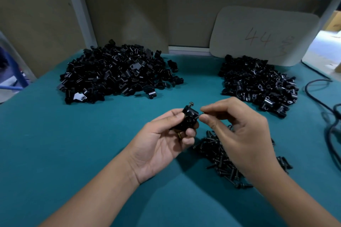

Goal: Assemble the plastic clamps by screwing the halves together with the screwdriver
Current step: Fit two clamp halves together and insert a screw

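Evidently the left hand (164, 138) grips the clamp (190, 119) above the green table (55, 153), its side turned toward the right hand (238, 131), probably so a screw goes in. One screw (191, 104) already stands on top. The right thumb and forefinger pinch something tiny, likely a screw, mostly hidden. The right hand partly covers the screw pile (217, 155). No screwdriver is in sight.
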Demonstrator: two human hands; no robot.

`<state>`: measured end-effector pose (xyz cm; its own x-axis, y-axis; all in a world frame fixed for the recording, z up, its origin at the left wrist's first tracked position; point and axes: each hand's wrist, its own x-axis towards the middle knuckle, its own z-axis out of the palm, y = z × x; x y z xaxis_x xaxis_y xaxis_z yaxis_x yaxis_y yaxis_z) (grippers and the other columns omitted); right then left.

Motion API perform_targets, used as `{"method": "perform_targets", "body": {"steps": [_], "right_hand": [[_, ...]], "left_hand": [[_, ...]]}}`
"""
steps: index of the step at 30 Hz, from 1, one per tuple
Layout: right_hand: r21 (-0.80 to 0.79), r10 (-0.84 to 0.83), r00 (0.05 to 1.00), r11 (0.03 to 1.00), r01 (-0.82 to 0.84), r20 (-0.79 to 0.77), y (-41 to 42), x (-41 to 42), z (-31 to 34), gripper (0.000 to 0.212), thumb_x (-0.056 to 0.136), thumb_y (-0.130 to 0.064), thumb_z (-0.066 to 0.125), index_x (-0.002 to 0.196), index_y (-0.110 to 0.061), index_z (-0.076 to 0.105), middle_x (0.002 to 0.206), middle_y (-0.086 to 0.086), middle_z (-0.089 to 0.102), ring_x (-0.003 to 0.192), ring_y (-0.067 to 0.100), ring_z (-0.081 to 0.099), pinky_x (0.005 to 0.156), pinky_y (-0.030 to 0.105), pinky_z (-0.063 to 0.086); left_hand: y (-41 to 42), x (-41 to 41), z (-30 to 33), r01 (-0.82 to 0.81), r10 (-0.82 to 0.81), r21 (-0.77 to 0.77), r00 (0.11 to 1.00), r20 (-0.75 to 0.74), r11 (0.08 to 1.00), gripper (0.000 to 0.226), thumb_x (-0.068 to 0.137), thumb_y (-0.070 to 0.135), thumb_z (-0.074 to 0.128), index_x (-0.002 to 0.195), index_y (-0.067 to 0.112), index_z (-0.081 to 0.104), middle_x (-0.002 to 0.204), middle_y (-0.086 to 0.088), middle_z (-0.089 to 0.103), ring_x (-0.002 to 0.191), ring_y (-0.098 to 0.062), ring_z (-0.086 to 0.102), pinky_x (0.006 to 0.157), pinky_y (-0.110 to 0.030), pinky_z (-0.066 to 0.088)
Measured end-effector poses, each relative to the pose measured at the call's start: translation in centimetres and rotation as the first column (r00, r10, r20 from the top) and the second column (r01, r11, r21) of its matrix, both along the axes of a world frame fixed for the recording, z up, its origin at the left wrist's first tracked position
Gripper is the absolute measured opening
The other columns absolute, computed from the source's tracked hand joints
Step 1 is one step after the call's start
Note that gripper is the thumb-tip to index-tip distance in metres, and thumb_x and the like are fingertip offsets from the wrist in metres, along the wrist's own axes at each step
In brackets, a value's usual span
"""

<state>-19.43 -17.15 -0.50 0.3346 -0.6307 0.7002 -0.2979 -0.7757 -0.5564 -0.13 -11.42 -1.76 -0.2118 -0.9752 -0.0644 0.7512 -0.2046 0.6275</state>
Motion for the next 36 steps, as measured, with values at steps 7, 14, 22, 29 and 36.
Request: {"method": "perform_targets", "body": {"steps": [7, 14, 22, 29, 36], "right_hand": [[-0.135, 0.034, 0.992, 0.990, -0.050, -0.120, -0.2, 0.0, 0.2, 0.018, 0.092, -0.006, 0.081, 0.109, -0.011, 0.083, 0.101, -0.006, 0.073, 0.099, 0.009, 0.072, 0.088, 0.022, 0.056], [0.137, 0.043, 0.993, 0.990, -0.027, -0.113, -0.5, -0.6, -0.2, 0.019, 0.091, -0.017, 0.082, 0.107, -0.027, 0.082, 0.099, -0.019, 0.075, 0.099, 0.007, 0.073, 0.086, 0.016, 0.054], [0.216, -0.015, 0.966, 0.974, 0.073, -0.258, -0.2, -0.2, -0.5, 0.013, 0.100, -0.044, 0.066, 0.090, -0.035, 0.067, 0.087, -0.021, 0.066, 0.078, 0.005, 0.062, 0.065, 0.012, 0.044], [0.191, 0.082, 0.933, 0.982, -0.014, -0.351, -0.1, -0.3, -0.7, 0.025, 0.114, -0.045, 0.038, 0.096, -0.033, 0.049, 0.093, -0.010, 0.052, 0.088, 0.015, 0.055, 0.072, 0.026, 0.040], [0.200, 0.059, 0.938, 0.980, 0.011, -0.341, 0.0, 0.2, -0.9, 0.043, 0.112, -0.050, 0.034, 0.080, -0.024, 0.044, 0.075, -0.004, 0.049, 0.071, 0.019, 0.051, 0.065, 0.041, 0.043]], "left_hand": [[0.1, -0.1, 0.0, -0.023, 0.023, -0.003, 0.996, 0.088, 1.000, 0.027, 0.100, 0.008, 0.061, 0.126, 0.004, 0.057, 0.097, -0.013, 0.064, 0.077, -0.018, 0.059, 0.066, -0.025, 0.051], [-0.4, -0.7, -0.5, -0.202, 0.213, -0.067, 0.950, 0.230, 0.977, 0.028, 0.087, 0.006, 0.069, 0.114, 0.007, 0.062, 0.093, -0.017, 0.067, 0.074, -0.024, 0.064, 0.065, -0.028, 0.054], [-0.1, -1.0, -0.8, -0.268, 0.371, -0.296, 0.844, 0.386, 0.917, 0.029, 0.096, -0.006, 0.067, 0.122, 0.006, 0.060, 0.099, -0.009, 0.068, 0.081, -0.020, 0.062, 0.074, -0.032, 0.051], [-0.1, -1.1, -0.9, -0.246, 0.366, -0.326, 0.848, 0.383, 0.913, 0.036, 0.098, -0.006, 0.065, 0.133, 0.005, 0.060, 0.104, -0.013, 0.063, 0.085, -0.019, 0.060, 0.078, -0.034, 0.051], [0.1, -1.0, -1.1, -0.204, 0.331, -0.343, 0.867, 0.371, 0.917, 0.035, 0.091, 0.002, 0.067, 0.125, 0.008, 0.064, 0.102, -0.012, 0.065, 0.085, -0.025, 0.057, 0.082, -0.032, 0.053]]}}
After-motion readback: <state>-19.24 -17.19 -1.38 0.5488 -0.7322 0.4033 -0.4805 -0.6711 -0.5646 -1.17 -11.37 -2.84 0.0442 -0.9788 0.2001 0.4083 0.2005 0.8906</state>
